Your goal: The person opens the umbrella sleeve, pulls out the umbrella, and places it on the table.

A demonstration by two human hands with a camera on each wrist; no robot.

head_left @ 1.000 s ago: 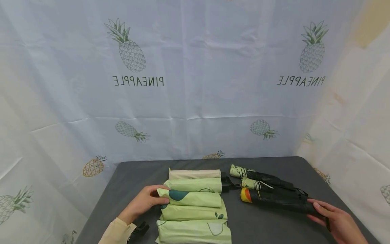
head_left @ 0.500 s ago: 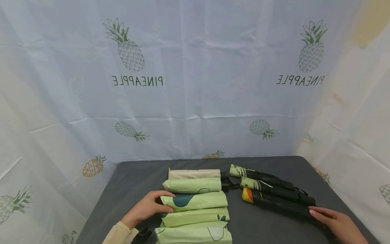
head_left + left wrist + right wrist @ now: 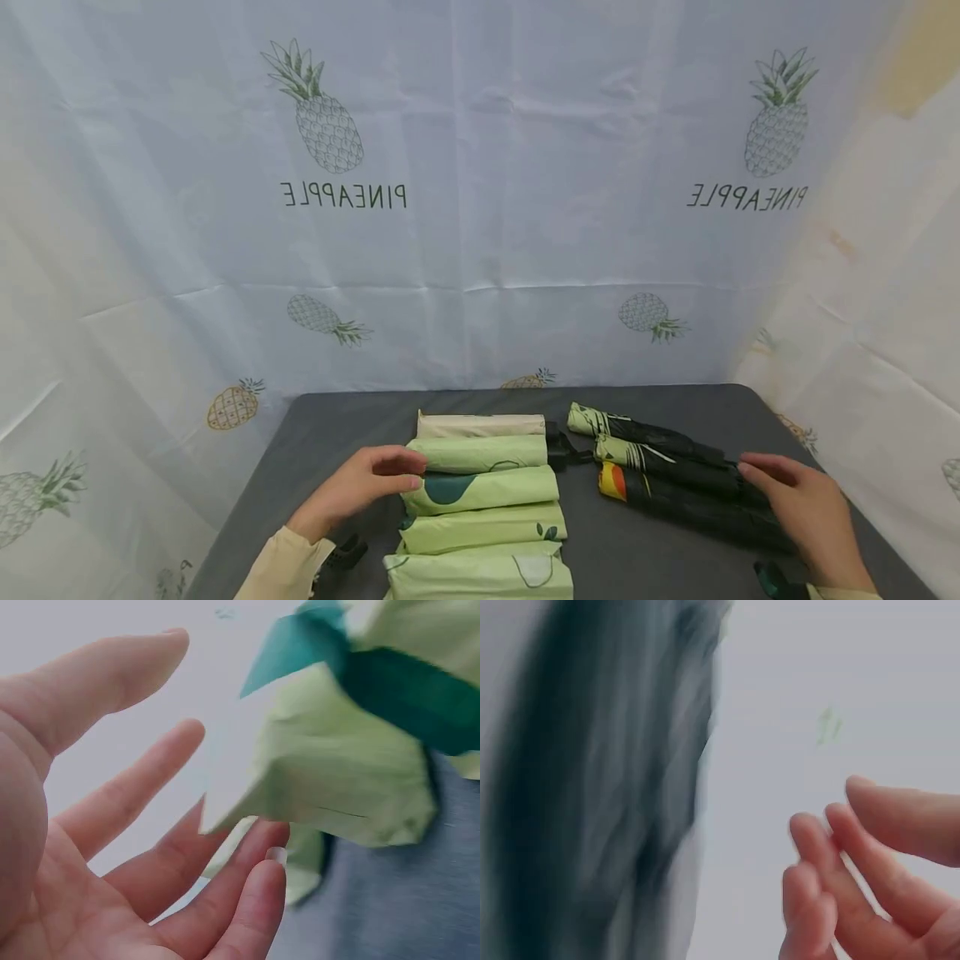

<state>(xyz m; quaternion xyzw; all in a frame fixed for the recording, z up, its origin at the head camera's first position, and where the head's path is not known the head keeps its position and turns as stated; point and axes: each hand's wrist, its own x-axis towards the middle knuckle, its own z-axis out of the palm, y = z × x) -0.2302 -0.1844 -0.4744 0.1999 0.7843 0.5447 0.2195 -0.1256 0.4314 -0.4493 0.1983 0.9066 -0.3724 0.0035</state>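
My left hand hovers at the left end of a row of pale green folded umbrellas, fingers loosely bent and thumb apart. In the left wrist view the fingers are spread beside a light green umbrella end with a teal patch; whether a fingertip touches it I cannot tell. My right hand is over the near right end of the black folded umbrellas, holding nothing. In the right wrist view its fingers are relaxed, apart from a blurred dark umbrella.
A cream folded umbrella lies at the back of the left row, near a black handle. Another black umbrella with a green end lies at the back right. All rest on a dark grey table before a pineapple-print curtain.
My right hand has let go of the front black umbrella's end and moved up and left above it. The left hand has released the green umbrella and risen slightly. The front black umbrella lies closer to its neighbour.
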